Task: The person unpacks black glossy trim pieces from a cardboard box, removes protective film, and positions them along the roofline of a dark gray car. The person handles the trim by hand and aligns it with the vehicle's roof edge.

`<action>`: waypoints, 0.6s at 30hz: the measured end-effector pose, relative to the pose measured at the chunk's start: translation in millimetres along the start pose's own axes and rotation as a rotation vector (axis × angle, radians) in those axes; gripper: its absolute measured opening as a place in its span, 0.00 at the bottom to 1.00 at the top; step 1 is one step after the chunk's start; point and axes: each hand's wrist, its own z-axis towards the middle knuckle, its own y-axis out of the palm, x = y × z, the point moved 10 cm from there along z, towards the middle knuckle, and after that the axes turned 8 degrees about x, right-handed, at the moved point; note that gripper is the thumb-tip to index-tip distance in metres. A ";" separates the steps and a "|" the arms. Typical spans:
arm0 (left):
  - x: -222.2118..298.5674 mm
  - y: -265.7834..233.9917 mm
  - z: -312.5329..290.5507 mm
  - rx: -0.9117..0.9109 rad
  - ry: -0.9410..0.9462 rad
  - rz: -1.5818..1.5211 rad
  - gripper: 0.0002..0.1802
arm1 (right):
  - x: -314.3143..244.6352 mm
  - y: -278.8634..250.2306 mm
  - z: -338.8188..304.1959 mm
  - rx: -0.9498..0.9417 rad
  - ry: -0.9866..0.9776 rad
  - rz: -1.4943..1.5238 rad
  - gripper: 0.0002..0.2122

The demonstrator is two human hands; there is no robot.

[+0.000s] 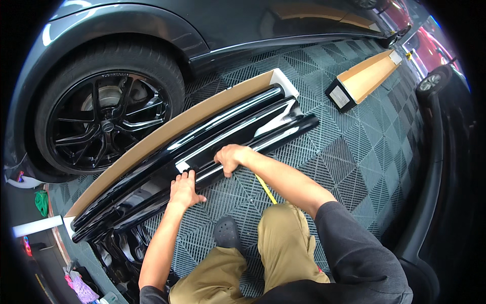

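A long roll of glossy black film (223, 136) lies in and along an open cardboard box (167, 117), with its near edge turned up over the box's front side. My left hand (184, 191) rests on this near edge, fingers stretched out over the film and thumb apart. To its right, my right hand (232, 158) curls over the same edge, its thumb on the near side. A small white patch (183, 166) shows on the film just beyond my left fingertips. The underside of the film beneath my hands is hidden.
The box stands beside a dark car's wheel (107, 126). An open, narrow box part (367, 78) lies at the upper right. Crumpled glossy black film (126, 248) is on the grid-tile floor (298, 177). A yellow strip (266, 190) lies near my knee. Another dark car (445, 192) borders the right.
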 end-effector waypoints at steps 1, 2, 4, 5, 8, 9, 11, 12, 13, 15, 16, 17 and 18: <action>-10.6 9.5 5.6 0.034 -0.011 -0.012 0.42 | -5.8 -7.5 1.5 0.024 -0.001 0.010 0.33; -21.9 17.8 11.6 0.064 -0.013 -0.031 0.38 | -7.9 -10.6 0.1 0.042 0.010 0.023 0.36; -36.8 17.2 19.6 0.016 0.027 -0.177 0.35 | -21.5 -24.0 -13.2 0.370 -0.090 -0.197 0.36; -41.8 12.0 22.3 -0.023 0.007 -0.306 0.34 | -18.4 -20.8 -14.8 0.395 -0.091 -0.206 0.34; -34.3 -1.6 27.2 -0.004 0.024 -0.333 0.40 | -0.8 -17.6 -3.7 0.384 -0.058 -0.219 0.30; -12.9 -16.8 19.5 0.115 0.066 -0.162 0.43 | 5.2 -19.4 -2.8 0.275 -0.040 -0.127 0.30; -1.6 -11.2 20.0 0.201 0.043 -0.032 0.41 | 8.0 -27.7 0.7 0.128 -0.037 -0.042 0.31; -7.4 -5.9 24.4 0.237 0.033 0.015 0.38 | 5.4 -28.5 5.6 0.078 -0.026 -0.001 0.33; -20.1 1.4 29.6 0.217 0.007 -0.009 0.36 | -3.4 -39.6 3.1 0.204 -0.085 -0.038 0.33; -34.4 2.4 35.0 0.110 -0.047 -0.160 0.35 | -5.6 -65.2 -21.6 0.490 -0.125 -0.031 0.33; -41.8 1.2 35.3 0.055 -0.077 -0.235 0.34 | 0.8 -80.0 -40.3 0.655 -0.117 0.017 0.32; -37.5 -6.4 34.9 -0.004 -0.112 -0.259 0.35 | 33.9 -95.0 -65.2 0.899 -0.058 0.116 0.29; -35.9 -10.4 34.2 0.020 -0.090 -0.243 0.35 | 71.6 -104.6 -90.8 1.143 -0.009 0.226 0.26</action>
